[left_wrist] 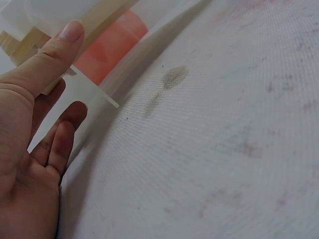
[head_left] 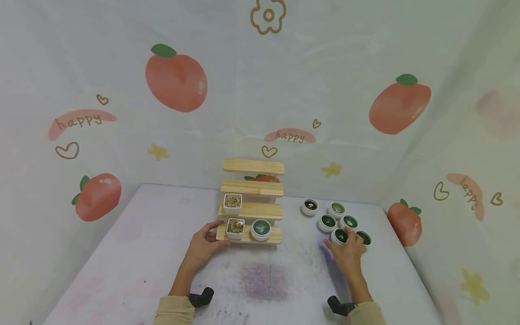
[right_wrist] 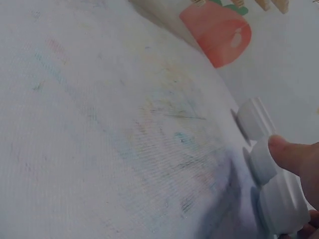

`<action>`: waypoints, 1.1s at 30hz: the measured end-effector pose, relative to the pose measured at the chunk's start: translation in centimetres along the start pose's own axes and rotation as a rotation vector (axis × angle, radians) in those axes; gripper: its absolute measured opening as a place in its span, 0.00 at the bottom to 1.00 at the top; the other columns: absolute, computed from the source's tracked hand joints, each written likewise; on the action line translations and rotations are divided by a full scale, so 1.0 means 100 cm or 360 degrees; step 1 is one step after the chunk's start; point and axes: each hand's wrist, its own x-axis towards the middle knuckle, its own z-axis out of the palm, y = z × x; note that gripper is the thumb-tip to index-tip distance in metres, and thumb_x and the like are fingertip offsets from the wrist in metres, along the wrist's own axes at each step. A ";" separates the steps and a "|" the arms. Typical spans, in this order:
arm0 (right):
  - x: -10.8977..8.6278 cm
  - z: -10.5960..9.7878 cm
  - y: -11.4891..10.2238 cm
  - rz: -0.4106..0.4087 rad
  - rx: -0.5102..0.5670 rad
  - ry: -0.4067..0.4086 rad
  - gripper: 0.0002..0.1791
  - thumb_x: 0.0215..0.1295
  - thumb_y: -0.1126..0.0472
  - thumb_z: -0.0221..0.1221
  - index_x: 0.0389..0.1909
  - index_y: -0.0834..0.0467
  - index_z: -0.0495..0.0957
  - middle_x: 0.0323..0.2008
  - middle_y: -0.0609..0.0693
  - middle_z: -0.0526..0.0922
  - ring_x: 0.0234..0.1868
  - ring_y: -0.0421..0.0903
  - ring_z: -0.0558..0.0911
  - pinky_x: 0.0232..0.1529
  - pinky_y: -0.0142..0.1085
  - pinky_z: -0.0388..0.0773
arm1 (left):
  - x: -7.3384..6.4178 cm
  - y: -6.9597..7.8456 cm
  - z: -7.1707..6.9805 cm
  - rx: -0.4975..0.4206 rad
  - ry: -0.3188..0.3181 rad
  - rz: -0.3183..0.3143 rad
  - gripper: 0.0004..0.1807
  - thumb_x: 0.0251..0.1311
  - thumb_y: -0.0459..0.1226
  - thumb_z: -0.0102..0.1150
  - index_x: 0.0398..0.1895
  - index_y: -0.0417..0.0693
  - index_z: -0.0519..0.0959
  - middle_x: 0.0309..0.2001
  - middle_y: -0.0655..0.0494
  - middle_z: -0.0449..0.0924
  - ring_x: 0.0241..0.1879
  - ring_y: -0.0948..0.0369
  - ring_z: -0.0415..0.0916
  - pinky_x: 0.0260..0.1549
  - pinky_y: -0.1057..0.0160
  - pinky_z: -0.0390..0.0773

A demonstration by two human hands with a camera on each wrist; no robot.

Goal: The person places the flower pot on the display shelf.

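My left hand (head_left: 203, 246) grips the left end of the lowest board of a tiered wooden shelf (head_left: 248, 240), thumb in front and fingers behind. On that board stand a square white pot (head_left: 235, 229) of brownish bits and a round white jar (head_left: 261, 230) with a green top. A second square pot (head_left: 233, 204) sits one board higher. My right hand (head_left: 348, 253) reaches around a round white jar (head_left: 339, 236) with a dark green top, thumb spread to its left and fingers at its right. The right wrist view shows this white jar (right_wrist: 283, 206) between thumb and fingers.
Several more round jars cluster around my right hand, among them a light green one (head_left: 336, 209) and a dark one (head_left: 309, 207) nearer the shelf. A printed cloth backdrop (head_left: 325, 81) rises behind the white table (head_left: 134, 271).
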 end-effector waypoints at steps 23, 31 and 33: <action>0.001 0.002 0.000 0.0034 0.0019 0.0034 0.40 0.59 0.62 0.71 0.68 0.74 0.66 0.59 0.79 0.62 0.63 0.74 0.59 0.60 0.62 0.58 | 0.000 -0.001 -0.001 -0.0012 -0.0008 -0.0001 0.42 0.44 0.44 0.83 0.67 0.59 0.76 0.43 0.45 0.84 0.39 0.59 0.83 0.35 0.67 0.80; 0.001 -0.003 -0.022 0.0001 0.0028 -0.0049 0.39 0.58 0.57 0.72 0.66 0.71 0.69 0.57 0.75 0.65 0.62 0.70 0.61 0.61 0.60 0.59 | -0.001 0.003 -0.001 0.0007 0.0010 0.0003 0.41 0.44 0.43 0.83 0.66 0.59 0.76 0.42 0.45 0.85 0.39 0.59 0.83 0.35 0.67 0.80; 0.001 -0.003 -0.028 -0.0018 0.0045 -0.0059 0.38 0.56 0.58 0.73 0.64 0.71 0.70 0.57 0.74 0.65 0.62 0.70 0.62 0.60 0.60 0.60 | -0.002 0.003 0.000 0.0005 0.0010 -0.0005 0.41 0.44 0.43 0.83 0.66 0.59 0.76 0.42 0.45 0.84 0.39 0.59 0.83 0.35 0.67 0.80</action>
